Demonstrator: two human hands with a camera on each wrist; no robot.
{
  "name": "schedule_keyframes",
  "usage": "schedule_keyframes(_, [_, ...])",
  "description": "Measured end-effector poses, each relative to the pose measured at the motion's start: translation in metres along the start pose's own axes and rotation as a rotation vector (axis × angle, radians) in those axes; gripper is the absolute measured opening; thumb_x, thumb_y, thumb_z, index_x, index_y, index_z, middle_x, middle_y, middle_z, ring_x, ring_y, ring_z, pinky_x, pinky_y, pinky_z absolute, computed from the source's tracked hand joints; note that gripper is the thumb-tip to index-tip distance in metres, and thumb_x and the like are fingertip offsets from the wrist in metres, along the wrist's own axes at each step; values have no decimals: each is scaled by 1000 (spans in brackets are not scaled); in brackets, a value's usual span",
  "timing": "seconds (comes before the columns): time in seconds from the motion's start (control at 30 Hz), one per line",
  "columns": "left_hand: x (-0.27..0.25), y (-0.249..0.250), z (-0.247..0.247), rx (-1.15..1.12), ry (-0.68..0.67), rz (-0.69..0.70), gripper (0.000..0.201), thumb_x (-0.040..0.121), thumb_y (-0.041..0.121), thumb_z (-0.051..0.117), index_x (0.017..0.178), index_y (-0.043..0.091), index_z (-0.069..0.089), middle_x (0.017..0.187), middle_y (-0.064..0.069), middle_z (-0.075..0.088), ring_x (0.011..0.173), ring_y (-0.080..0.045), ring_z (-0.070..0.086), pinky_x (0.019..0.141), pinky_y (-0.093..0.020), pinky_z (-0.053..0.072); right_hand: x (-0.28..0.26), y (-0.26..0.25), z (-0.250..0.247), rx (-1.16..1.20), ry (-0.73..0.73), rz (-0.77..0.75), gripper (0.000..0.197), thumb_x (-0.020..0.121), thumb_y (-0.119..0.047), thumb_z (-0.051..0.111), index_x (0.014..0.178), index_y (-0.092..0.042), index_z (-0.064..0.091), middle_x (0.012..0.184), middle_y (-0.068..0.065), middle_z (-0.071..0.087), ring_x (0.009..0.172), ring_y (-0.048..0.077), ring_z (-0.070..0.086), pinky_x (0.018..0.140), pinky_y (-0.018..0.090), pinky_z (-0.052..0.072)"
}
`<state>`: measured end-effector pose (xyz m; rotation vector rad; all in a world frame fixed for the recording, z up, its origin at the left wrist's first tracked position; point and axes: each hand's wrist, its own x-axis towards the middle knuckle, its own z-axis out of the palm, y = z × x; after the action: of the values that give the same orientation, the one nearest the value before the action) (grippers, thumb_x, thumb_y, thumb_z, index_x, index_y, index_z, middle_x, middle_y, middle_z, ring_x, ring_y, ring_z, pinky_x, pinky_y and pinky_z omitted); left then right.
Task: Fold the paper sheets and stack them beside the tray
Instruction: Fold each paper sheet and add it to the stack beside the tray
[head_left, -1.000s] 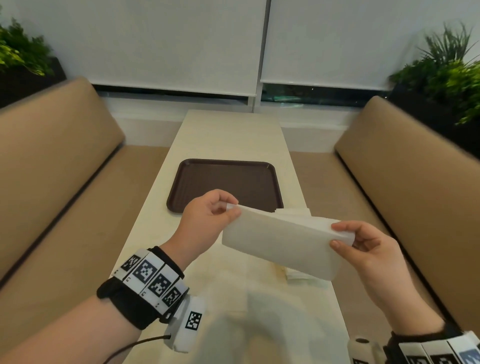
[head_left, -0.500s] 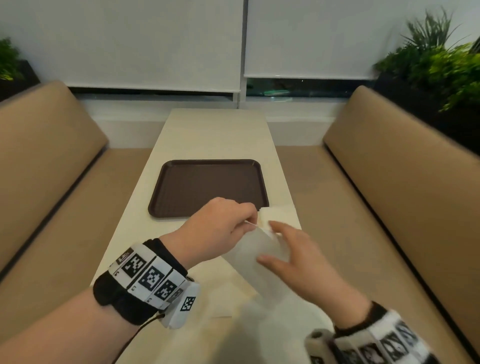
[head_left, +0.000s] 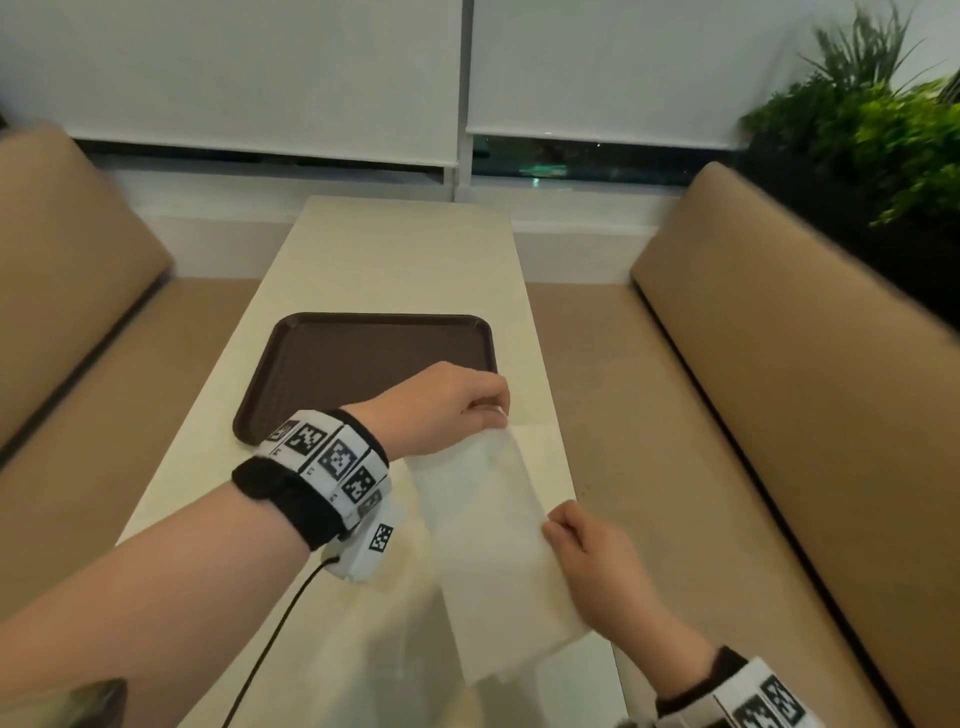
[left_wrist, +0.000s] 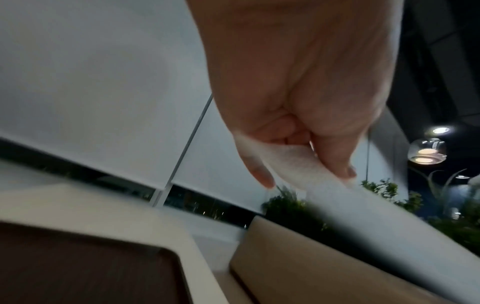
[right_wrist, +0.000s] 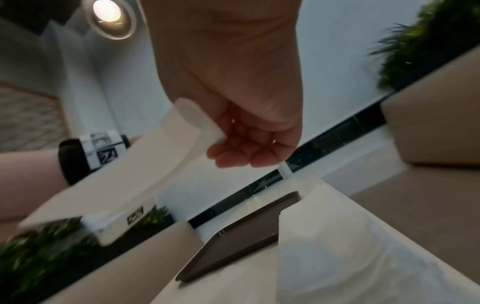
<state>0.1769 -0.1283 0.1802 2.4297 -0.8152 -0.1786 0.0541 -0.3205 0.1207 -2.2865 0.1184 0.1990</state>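
Nearest me, at about five o'clock, the right hand (head_left: 597, 561) pinches the right edge of the folded paper sheet (head_left: 498, 545), thumb above and fingers (right_wrist: 241, 156) curled under it. The sheet hangs in the air between both hands, above the table (head_left: 395, 260), running from the low near end up toward twelve o'clock. At its far corner the left hand (head_left: 441, 405) nips the paper tight between thumb and fingertips (left_wrist: 262, 174). Beyond and under it, beside the near right corner of the brown tray (head_left: 363, 358), lies a stack of folded sheets (head_left: 535, 441), pale against the tabletop. This looks like the placing step: the fold seems finished. Next, I'd guess, the sheet wants lowering squarely onto that stack, edges matched, both pinches letting go together so it doesn't spring open.
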Motion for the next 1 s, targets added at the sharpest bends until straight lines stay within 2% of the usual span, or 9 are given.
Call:
schedule_keyframes(0.1, [26, -15, 23, -227, 193, -154, 14, 91, 30, 62, 102, 22, 62, 90, 3, 62, 86, -10, 56, 78, -23, 43, 29, 12, -8, 72, 90, 74, 27, 98, -15, 49, 71, -14, 49, 62, -6, 46, 58, 8, 40, 50, 14, 33])
schedule_keyframes(0.2, [33, -35, 55, -395, 335, -443, 28, 94, 34, 56, 119, 20, 55, 106, 5, 58, 98, -8, 52, 77, -20, 38, 57, 28, -9, 89, 111, 157, 35, 98, -14, 46, 64, -17, 40, 61, -4, 41, 57, 11, 36, 46, 16, 30])
schedule_keyframes(0.33, [21, -59, 117, -532, 173, -744, 33, 96, 41, 51, 113, 14, 57, 107, -2, 62, 94, -16, 57, 80, -30, 49, 89, 52, 2, 126, 32, 287, 27, 98, -11, 41, 71, -11, 38, 65, -1, 36, 57, 13, 30, 42, 17, 25])
schedule_keyframes(0.43, [14, -61, 146, -880, 66, -869, 42, 96, 39, 52, 109, 1, 61, 102, -16, 69, 78, -19, 63, 70, -31, 55, 101, 65, 14, 132, -27, 365, 26, 97, -13, 39, 71, -14, 39, 67, -2, 38, 58, 13, 31, 49, 24, 26])
schedule_keyframes(0.6, [18, -49, 150, -1206, 132, -822, 48, 97, 51, 44, 100, 9, 69, 94, -4, 73, 83, -19, 68, 73, -31, 52, 105, 68, 16, 179, 36, 341, 33, 97, -13, 41, 65, -16, 34, 63, -3, 34, 58, 14, 28, 52, 27, 24])
schedule_keyframes(0.73, [18, -41, 149, -1107, 231, -722, 29, 95, 23, 58, 86, -5, 58, 85, -11, 63, 78, -23, 59, 74, -35, 47, 97, 64, 5, 217, 145, 241, 27, 97, -17, 48, 70, -20, 48, 61, -5, 43, 56, 12, 37, 52, 27, 30])
schedule_keyframes(0.83, [17, -34, 142, -1079, 281, -701, 10, 91, 11, 62, 84, 5, 67, 81, -9, 71, 76, -22, 65, 73, -34, 51, 93, 64, 2, 377, 152, 240, 5, 91, -21, 62, 92, -16, 61, 71, -2, 54, 63, 12, 49, 59, 26, 42])
schedule_keyframes(0.93, [14, -27, 135, -1142, 292, -673, 2, 88, 5, 65, 89, 6, 66, 80, -8, 72, 72, -20, 65, 67, -27, 51, 90, 67, 1, 562, 147, 250, 12, 85, -13, 71, 93, -9, 63, 77, 6, 62, 71, 16, 59, 69, 32, 48])
schedule_keyframes(1.0, [11, -24, 131, -1207, 286, -667, 11, 86, 4, 66, 97, 4, 62, 83, -11, 71, 69, -18, 66, 60, -23, 51, 87, 65, -1, 654, 162, 238, 10, 85, -6, 69, 93, -5, 63, 76, 6, 65, 67, 13, 62, 64, 24, 49])
